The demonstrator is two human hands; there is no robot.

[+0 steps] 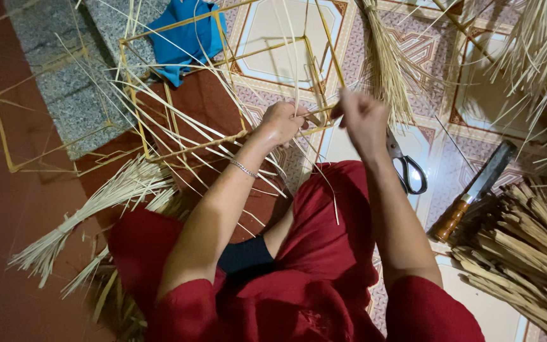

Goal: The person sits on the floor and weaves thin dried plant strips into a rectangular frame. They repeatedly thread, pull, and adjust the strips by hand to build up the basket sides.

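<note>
We see the left hand (281, 121) with fingers curled together, clamped on a joint of the bamboo frame (223, 82), an open box of thin yellow sticks that stands on the floor just beyond the knees. The right hand (363, 117) is closed as well, pinching a thin strip (321, 111) that runs across to the left hand at the same joint; its fingertips are blurred. Loose pale strips fan through the frame and partly hide its bars. A blue cloth (185, 35) lies behind the frame. Scissors (408, 168) rest just right of the right wrist, a wooden-handled knife (476, 189) beyond them, beside a heap of split bamboo sticks (527, 253). A bundle of pale strips (96, 209) lies toward the floor's left edge. The floor (273, 31) is patterned tile.
</note>
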